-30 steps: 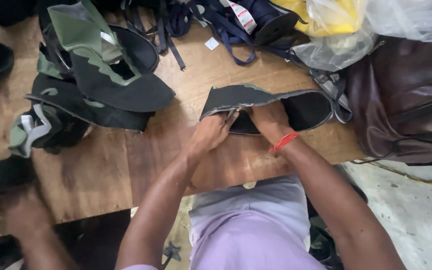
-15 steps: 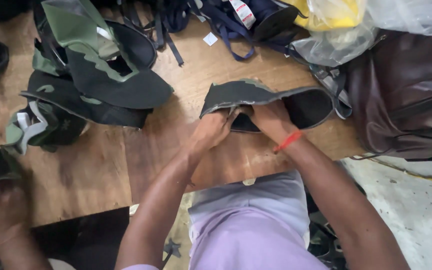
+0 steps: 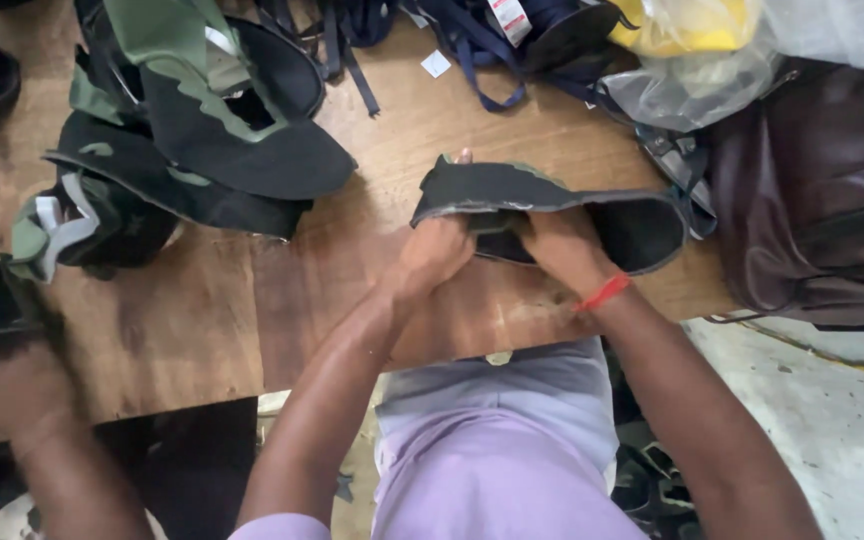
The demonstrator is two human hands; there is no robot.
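Fingers of the left hand point(image 3: 434, 252) and right hand point(image 3: 562, 245) grip a dark fabric piece point(image 3: 512, 190) on the wooden tabletop point(image 3: 192, 330); a white-and-red tag point(image 3: 508, 16) lies beyond, a brown bag point(image 3: 822, 200) right, green-black panels point(image 3: 202, 110) left

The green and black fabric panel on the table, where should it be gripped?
Grip the panel along its near edge, coming from the table's front, where the left hand and right hand already pinch it; the far edge lies flat.

Fabric piece point(image 3: 552, 200) on table point(image 3: 202, 320), pile point(image 3: 182, 130) to its left.
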